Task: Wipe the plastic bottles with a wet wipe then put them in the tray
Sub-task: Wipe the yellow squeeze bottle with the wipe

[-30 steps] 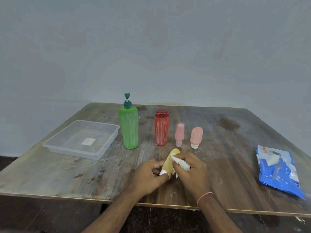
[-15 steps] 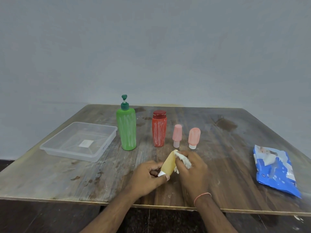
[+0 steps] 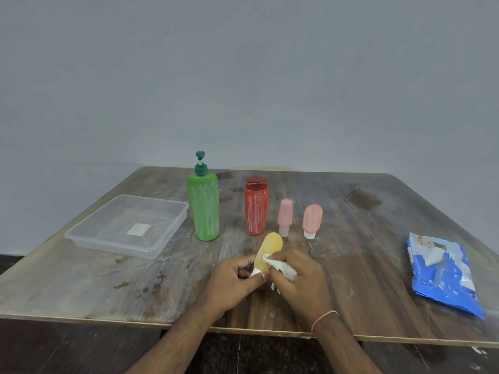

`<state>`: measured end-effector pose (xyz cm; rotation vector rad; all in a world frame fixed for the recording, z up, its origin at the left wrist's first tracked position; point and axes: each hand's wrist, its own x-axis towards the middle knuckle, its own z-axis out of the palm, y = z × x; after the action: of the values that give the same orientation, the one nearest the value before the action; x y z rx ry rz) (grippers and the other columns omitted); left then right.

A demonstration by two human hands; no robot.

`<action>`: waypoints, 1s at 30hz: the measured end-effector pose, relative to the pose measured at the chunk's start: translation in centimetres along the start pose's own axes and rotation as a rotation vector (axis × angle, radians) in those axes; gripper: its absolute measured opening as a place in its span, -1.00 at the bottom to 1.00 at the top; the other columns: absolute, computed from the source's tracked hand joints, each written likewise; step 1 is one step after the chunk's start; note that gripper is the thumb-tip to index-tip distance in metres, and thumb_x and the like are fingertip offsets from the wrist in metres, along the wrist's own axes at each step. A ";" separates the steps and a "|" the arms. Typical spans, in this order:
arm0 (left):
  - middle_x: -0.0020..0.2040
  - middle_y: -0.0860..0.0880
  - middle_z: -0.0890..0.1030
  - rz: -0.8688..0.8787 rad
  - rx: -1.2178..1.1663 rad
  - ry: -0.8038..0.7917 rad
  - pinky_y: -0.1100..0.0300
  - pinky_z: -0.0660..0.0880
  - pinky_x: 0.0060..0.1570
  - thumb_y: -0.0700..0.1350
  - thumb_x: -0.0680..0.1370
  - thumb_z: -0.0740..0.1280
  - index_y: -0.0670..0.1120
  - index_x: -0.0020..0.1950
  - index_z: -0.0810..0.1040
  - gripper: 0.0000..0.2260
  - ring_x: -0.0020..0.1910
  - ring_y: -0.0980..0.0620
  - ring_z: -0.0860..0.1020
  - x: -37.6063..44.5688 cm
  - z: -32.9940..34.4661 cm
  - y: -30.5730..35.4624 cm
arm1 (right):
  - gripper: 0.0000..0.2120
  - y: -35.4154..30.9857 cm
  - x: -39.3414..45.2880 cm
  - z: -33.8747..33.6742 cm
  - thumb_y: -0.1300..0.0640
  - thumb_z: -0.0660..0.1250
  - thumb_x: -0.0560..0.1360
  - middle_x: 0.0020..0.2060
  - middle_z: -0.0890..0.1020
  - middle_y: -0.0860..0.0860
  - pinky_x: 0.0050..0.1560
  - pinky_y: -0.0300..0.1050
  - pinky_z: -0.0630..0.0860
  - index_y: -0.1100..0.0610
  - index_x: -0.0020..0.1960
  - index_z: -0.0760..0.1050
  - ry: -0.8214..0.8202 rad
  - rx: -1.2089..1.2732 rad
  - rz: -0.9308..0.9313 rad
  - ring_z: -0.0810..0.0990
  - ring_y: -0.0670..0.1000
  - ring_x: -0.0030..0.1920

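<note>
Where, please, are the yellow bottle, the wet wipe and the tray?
yellow bottle (image 3: pixel 270 249): head view, upper body.
wet wipe (image 3: pixel 283 269): head view, bunched middle.
tray (image 3: pixel 113 242): head view, near rim.

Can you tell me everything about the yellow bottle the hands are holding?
The yellow bottle is a small, smooth tube that looks like plastic, with a rounded end pointing up and away and a white cap at the bottom. It is tilted, held above the table. The left hand pinches its cap end, while the right hand presses a crumpled white wet wipe against its side. No white streaks show on it.
</note>
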<state>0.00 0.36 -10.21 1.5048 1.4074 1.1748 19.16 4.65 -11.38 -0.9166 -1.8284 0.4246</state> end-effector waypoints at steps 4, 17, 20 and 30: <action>0.10 0.06 0.75 0.028 0.053 -0.045 -0.16 0.66 0.16 0.12 0.46 0.54 0.25 0.30 0.70 -0.60 0.04 -0.03 0.72 0.1 0.1 -0.4 | -0.79 0.6 0.4 -0.1 0.23 0.54 0.52 -0.06 0.69 -0.21 -0.12 -0.25 0.58 -0.03 0.08 0.70 0.156 0.015 0.069 0.69 -0.09 -0.07; 0.07 0.10 0.78 -0.004 -0.069 0.049 -0.02 0.69 0.15 -0.18 0.57 0.54 0.12 0.27 0.71 -0.69 0.02 0.06 0.74 0.1 -0.1 -0.3 | -0.83 0.4 0.4 0.2 0.09 0.54 0.54 -0.08 0.74 -0.30 -0.12 -0.26 0.66 -0.15 0.06 0.70 0.009 0.091 0.208 0.72 -0.20 -0.05; 0.07 0.05 0.79 -0.018 -0.138 0.062 0.09 0.67 0.08 -0.21 0.59 0.51 0.07 0.26 0.71 -0.72 0.04 0.05 0.75 0.2 -0.2 -0.4 | -0.85 0.3 0.2 0.1 0.12 0.54 0.52 -0.10 0.75 -0.28 -0.10 -0.21 0.66 -0.11 0.03 0.74 -0.108 0.111 0.161 0.73 -0.13 -0.07; 0.07 0.09 0.78 -0.028 -0.126 0.060 0.17 0.65 -0.05 -0.16 0.59 0.52 0.13 0.26 0.68 -0.70 0.01 0.06 0.74 0.2 0.0 -0.5 | -0.88 0.1 0.2 0.0 0.13 0.52 0.51 -0.16 0.75 -0.24 -0.15 -0.19 0.66 -0.10 -0.04 0.73 -0.063 0.111 0.214 0.73 -0.11 -0.11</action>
<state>-0.15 0.59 -10.62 1.3685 1.3634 1.2766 19.20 4.83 -11.30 -1.0359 -1.7499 0.6886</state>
